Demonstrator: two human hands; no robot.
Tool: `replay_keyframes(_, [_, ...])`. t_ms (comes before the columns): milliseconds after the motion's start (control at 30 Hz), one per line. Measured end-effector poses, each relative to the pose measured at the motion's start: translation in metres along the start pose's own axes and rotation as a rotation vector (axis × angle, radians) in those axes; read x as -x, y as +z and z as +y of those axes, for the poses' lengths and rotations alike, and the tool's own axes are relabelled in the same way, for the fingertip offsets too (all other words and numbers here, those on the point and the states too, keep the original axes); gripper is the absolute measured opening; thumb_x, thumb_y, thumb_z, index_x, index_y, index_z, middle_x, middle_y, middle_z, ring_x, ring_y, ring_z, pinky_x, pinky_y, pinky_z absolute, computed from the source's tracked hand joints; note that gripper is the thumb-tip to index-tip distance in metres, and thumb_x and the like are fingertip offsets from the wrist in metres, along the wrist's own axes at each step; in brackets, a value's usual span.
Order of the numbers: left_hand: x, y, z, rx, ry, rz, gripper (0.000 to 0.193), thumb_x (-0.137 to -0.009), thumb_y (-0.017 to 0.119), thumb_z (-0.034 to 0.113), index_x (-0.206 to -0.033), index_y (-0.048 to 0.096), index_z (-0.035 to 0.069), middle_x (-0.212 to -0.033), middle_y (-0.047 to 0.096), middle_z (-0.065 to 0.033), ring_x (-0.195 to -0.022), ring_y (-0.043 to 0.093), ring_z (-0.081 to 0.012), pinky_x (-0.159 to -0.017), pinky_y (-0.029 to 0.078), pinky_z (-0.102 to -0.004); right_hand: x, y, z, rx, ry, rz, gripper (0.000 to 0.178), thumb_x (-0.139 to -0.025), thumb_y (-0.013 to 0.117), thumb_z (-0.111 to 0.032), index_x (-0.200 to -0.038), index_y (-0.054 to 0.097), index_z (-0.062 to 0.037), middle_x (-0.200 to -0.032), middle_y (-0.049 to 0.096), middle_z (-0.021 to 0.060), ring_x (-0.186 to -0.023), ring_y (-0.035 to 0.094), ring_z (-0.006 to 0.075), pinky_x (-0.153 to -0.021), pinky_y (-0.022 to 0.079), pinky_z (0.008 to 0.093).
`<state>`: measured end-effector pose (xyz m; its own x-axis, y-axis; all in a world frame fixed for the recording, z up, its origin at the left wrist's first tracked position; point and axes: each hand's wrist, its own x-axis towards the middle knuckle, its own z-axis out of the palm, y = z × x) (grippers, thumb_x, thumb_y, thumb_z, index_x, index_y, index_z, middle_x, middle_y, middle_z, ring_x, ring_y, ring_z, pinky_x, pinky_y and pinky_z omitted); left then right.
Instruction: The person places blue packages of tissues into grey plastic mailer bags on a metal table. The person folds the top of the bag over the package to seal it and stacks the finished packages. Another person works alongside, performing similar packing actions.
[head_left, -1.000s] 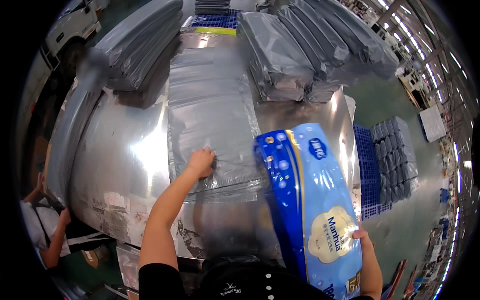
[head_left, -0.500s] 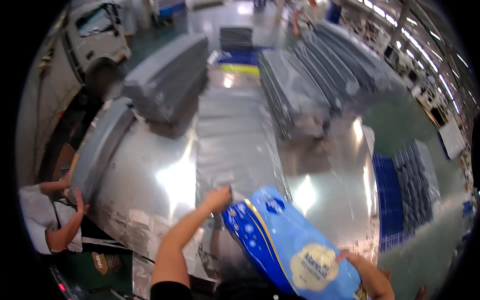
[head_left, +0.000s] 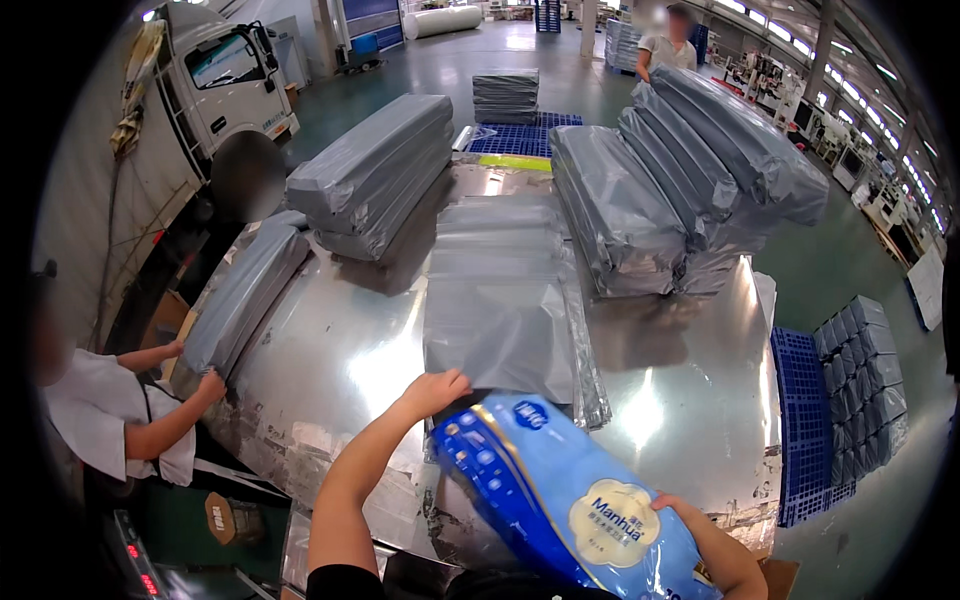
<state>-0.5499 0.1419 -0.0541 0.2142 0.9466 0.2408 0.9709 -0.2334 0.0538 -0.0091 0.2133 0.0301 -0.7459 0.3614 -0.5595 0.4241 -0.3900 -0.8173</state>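
Observation:
A flat stack of grey plastic bags (head_left: 502,325) lies along the middle of the metal-topped table. My left hand (head_left: 437,391) pinches the near edge of the top bag, its fingers closed on the film. In front of my body, a blue plastic pack (head_left: 545,475) with a gold stripe and a cream label lies slanted, its far end close to the bag's edge. My right hand (head_left: 690,515) grips the right side of this pack, thumb on top; its other fingers are hidden underneath.
Tall grey wrapped bundles (head_left: 375,175) stand at the far left, and more bundles (head_left: 640,210) at the far right. A co-worker (head_left: 135,420) handles a long grey bundle (head_left: 245,300) at the left edge. Blue pallets (head_left: 803,425) sit beyond the right side; another person (head_left: 668,50) stands behind.
The view has shifted, so the table sits lower and farther right in it. My hands keep hold of the bag edge and the pack. The co-worker's hands have closed in on the left bundle.

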Motion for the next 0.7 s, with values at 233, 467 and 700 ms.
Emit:
replay_keyframes(233, [-0.024,0.03,0.022,0.154,-0.257,0.108,0.013,-0.088,0.051,0.008,-0.1,0.045,0.007,-0.094,0.05,-0.0155,-0.071,0.061,-0.0363,-0.056,0.05,-0.0464,-0.041,-0.042,0.02,-0.36,-0.263,0.111,0.082,-0.07,0.065,-0.023,-0.143,0.038,0.0003,-0.135,0.049,0.0154,-0.122,0.048,0.0245,-0.103,0.038,0.0334])
replay_keyframes(467, [-0.109,0.05,-0.035,0.237,-0.42,0.245,0.018,-0.083,0.046,-0.005,-0.099,0.048,0.003,-0.101,0.047,-0.0207,-0.097,0.052,-0.0413,-0.079,0.046,-0.0479,-0.215,-0.031,0.018,-0.18,-0.333,0.237,0.064,-0.087,0.054,-0.031,-0.142,0.041,-0.001,-0.133,0.05,0.0137,-0.125,0.043,0.0253,-0.106,0.032,0.0346])
replay_keyframes(700, [-0.119,0.095,-0.107,0.578,-0.649,0.541,0.025,-0.078,0.056,0.001,-0.1,0.045,0.002,-0.094,0.047,-0.013,-0.078,0.052,-0.0247,-0.071,0.045,-0.0349,-0.315,-0.085,-0.072,0.675,-0.467,0.77,0.046,-0.091,0.057,-0.033,-0.129,0.055,-0.007,-0.122,0.058,0.0179,-0.113,0.056,0.034,-0.093,0.045,0.0392])
